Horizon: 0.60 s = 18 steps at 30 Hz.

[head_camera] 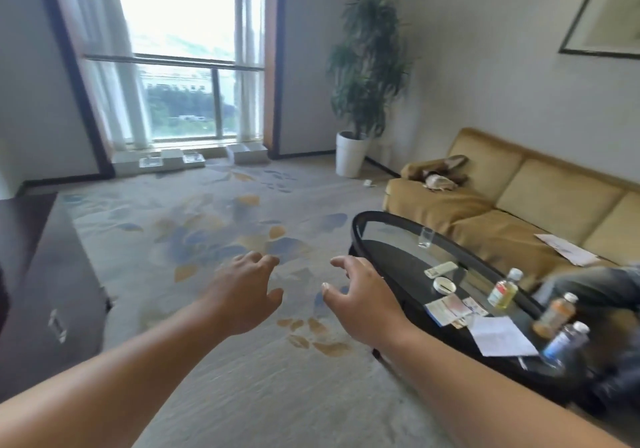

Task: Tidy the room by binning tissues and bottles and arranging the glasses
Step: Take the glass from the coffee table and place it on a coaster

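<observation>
Head view: a room with a carpet, a sofa and a big window.
Left hand: it is held out over the carpet, fingers spread and loose, holding nothing.
Right hand: it is also open and holds nothing, just beside the near rim of the tabletop.
Tabletop: dark, oval and glassy, in front of the sofa.
Glass: it stands upright near the far end of the tabletop, apart from the other things.
Bottles: a clear bottle with yellow drink, an orange bottle and a blue bottle stand near the right end of the tabletop.
Papers: a white sheet and small cards lie flat between the glass and the bottles.
Plant: it stands in a white pot by the wall.
</observation>
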Tool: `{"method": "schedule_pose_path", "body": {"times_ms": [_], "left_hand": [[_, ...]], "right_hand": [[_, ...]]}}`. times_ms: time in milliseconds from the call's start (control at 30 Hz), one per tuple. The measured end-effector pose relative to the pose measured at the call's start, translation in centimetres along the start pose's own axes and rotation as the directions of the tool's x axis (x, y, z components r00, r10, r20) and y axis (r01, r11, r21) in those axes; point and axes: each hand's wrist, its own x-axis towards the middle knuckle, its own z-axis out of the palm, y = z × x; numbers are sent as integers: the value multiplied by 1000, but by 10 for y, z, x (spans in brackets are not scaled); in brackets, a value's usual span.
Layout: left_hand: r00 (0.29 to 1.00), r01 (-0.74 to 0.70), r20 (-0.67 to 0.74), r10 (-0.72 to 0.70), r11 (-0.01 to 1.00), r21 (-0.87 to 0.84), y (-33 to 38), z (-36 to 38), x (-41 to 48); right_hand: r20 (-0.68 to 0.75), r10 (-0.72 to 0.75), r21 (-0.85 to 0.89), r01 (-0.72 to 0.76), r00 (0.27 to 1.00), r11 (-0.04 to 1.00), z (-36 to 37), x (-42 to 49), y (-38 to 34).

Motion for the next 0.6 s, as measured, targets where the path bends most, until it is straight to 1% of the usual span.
{"method": "schedule_pose_path", "body": {"times_ms": [167, 367, 500, 600], "left_hand": [[992, -113, 54, 114, 993, -30, 6, 17, 56], [971, -219, 86, 222, 975, -44, 38, 45, 134], [960, -258, 96, 262, 965, -46, 70, 66, 193], [961, -251, 108, 254, 967, -39, 91, 77, 242]], "right_hand": [[-88, 120, 10, -120, 989, 993, -11, 22, 26], [-152, 205, 8, -206, 967, 979, -31, 64, 74], [-193, 231, 17, -232, 954, 973, -53, 108, 115], [-188, 231, 26, -230, 955, 973, -72, 146, 145]]}}
